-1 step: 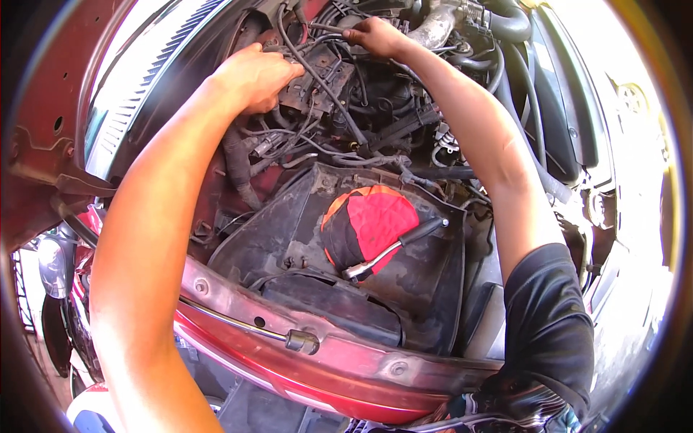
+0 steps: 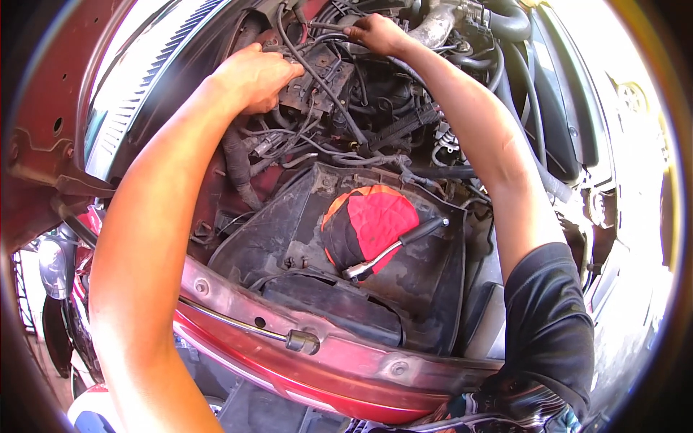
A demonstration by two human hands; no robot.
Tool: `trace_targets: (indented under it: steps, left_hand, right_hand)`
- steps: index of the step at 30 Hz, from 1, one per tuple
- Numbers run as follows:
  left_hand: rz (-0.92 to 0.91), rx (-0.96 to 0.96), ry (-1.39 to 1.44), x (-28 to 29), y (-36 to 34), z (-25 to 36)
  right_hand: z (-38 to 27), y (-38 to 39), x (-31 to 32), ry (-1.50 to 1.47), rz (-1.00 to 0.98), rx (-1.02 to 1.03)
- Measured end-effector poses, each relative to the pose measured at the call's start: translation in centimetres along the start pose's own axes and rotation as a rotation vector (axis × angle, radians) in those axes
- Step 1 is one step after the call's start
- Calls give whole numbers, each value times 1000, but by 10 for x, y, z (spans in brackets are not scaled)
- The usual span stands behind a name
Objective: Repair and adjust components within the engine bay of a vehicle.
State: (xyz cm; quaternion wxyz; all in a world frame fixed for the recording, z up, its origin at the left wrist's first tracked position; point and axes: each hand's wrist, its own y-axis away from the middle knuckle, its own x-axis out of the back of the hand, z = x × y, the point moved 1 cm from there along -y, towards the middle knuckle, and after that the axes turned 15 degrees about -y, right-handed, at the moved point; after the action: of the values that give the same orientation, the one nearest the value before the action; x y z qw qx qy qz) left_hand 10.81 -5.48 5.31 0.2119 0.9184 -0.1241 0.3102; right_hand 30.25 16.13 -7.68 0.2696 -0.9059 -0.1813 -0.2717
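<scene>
Deep in the engine bay, my left hand [image 2: 258, 78] is curled at the left side of a dusty metal bracket [image 2: 307, 92]. Its fingertips and whatever they grip are hidden. To the right, at the far edge, my right hand [image 2: 377, 35] pinches the end of a dark cable or thin hose [image 2: 326, 27] between thumb and fingers. A thick black cable [image 2: 307, 61] runs down between the two hands. Nearer me, a ratchet wrench [image 2: 393, 249] with a black handle lies across a red, orange and black cloth [image 2: 379, 216].
The cloth rests on a black plastic tray-like panel [image 2: 296, 216]. In front runs the red front crossmember [image 2: 375, 355] with a metal rod [image 2: 231, 316] along it. Corrugated hose [image 2: 240, 162] and wiring [image 2: 346, 151] lie below my hands. A black housing [image 2: 556, 108] stands at right.
</scene>
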Motion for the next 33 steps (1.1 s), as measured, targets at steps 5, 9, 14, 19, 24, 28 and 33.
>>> trace_targets:
  steps: [5, 9, 14, 19, 24, 28, 33]
  left_hand:
    - [-35, -9, 35, 3, -2, 2]
    - [12, -4, 40, 6, -3, 3]
    - [-64, 1, 20, 9, -4, 5]
    - [-67, 4, 23, 10, -6, 4]
    - [-58, 8, 36, 5, -8, 4]
    - [5, 1, 123, 12, -7, 1]
    - [562, -40, 294, 59, -3, 2]
  right_hand:
    - [-1, 2, 4, 9, -6, -48]
    - [-21, 9, 8, 90, -12, -47]
    - [-32, 11, 14, 272, 34, -139]
    - [-35, 7, -7, 187, -38, -357]
    - [-42, 31, -23, 50, -11, -227]
    - [-60, 46, 1, 15, 150, -241]
    - [-110, 83, 69, 247, -246, -125]
